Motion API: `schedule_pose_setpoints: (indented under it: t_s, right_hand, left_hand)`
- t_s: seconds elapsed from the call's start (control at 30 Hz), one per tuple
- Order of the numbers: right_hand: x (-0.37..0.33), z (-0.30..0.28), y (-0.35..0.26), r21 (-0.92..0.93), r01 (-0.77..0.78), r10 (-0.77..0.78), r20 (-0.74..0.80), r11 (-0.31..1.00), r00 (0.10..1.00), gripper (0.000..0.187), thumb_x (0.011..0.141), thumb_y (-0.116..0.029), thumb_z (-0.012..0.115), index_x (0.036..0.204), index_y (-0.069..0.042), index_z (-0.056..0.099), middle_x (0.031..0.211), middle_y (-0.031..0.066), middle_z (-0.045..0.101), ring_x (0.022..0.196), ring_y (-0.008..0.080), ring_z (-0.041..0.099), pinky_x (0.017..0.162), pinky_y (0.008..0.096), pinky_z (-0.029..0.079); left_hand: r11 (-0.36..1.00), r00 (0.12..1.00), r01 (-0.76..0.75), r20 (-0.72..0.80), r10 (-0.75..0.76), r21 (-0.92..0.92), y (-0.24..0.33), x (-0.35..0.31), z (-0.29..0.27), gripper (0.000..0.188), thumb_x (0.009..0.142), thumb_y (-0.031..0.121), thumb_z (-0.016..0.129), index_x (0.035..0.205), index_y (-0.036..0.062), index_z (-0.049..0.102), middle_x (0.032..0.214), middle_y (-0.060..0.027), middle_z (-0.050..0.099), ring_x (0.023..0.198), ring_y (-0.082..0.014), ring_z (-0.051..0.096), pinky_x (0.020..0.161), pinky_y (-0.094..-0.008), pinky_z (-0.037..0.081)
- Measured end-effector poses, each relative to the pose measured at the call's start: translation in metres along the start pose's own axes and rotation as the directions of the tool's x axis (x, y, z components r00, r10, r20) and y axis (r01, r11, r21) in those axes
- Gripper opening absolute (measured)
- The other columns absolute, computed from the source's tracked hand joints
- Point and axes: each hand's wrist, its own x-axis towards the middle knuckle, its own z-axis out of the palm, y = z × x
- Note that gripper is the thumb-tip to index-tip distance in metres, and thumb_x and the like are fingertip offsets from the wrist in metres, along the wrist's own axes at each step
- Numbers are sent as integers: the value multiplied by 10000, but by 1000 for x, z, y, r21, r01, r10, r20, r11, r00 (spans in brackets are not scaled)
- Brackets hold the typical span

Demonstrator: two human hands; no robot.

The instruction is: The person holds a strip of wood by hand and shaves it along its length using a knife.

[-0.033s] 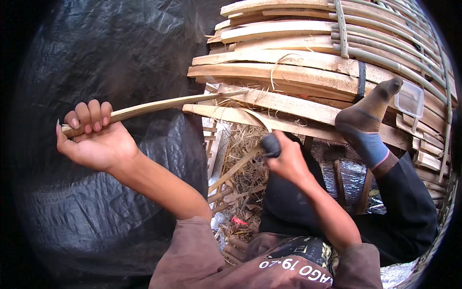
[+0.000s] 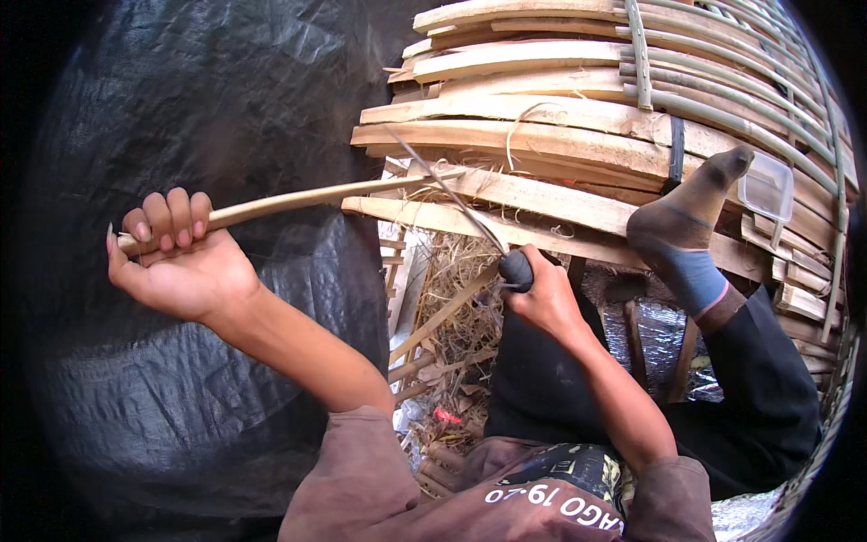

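My left hand (image 2: 185, 257) is closed round the near end of a long, slim wooden strip (image 2: 316, 196), palm turned up. That strip slants slightly upward to the right, its far end lying over the edge of a wooden board (image 2: 542, 200). In my right hand (image 2: 553, 294) is a knife (image 2: 470, 215) with a thick dark handle (image 2: 516, 271). Its narrow blade points up and to the left, crossing the strip close to its far end. Whether the edge bites into the wood cannot be made out.
Stacked wooden slats (image 2: 524, 135) fill the upper right, with a dark strap (image 2: 676, 149) round some. My socked foot (image 2: 695, 203) presses on the boards beside a clear plastic box (image 2: 766, 185). Shavings (image 2: 452, 298) lie below. Black sheeting (image 2: 208, 388) covers the left.
The knife blade has swung up and left, so more of its length shows across the strip. My right hand has shifted slightly right; my left hand stays nearly still.
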Motion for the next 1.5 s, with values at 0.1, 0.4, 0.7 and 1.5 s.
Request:
schedule_pose_setpoints:
  t_s: [0.1, 0.4, 0.7, 1.5]
  right_hand:
    - [-3, -5, -17, -69, 1, 0, 12, 998, 1000, 407, 745, -111, 707, 1102, -42, 525, 793, 296, 667, 812, 510, 648, 708, 560, 522]
    - [-19, -8, -49, 62, 126, -131, 82, 990, 988, 432, 713, -71, 736, 1113, -47, 576, 814, 278, 661, 863, 461, 671, 719, 458, 535]
    - [-20, -14, -61, -41, 54, -49, 103, 998, 993, 428, 743, -136, 715, 1104, -56, 500, 751, 285, 658, 803, 494, 658, 727, 567, 538]
    - [-13, 5, -23, 91, 129, -132, 25, 987, 991, 491, 717, -127, 754, 1165, -110, 552, 809, 271, 679, 838, 481, 664, 728, 549, 527]
  left_hand:
    - [996, 996, -64, -55, 68, 60, -6, -10, 7, 337, 969, 295, 453, 675, 147, 385, 588, 9, 310, 528, -104, 266, 504, -280, 261]
    - [996, 998, -59, 13, 58, 70, -7, -7, -5, 342, 971, 304, 445, 669, 150, 395, 594, 9, 311, 540, -107, 265, 516, -280, 266]
    - [991, 996, -84, 12, 83, 102, -7, -4, -6, 337, 975, 298, 433, 679, 143, 394, 591, 1, 322, 536, -114, 277, 516, -280, 263]
    - [993, 998, -43, -30, 46, 108, -7, 5, -15, 347, 986, 330, 437, 700, 137, 391, 619, 3, 323, 559, -118, 292, 551, -291, 295]
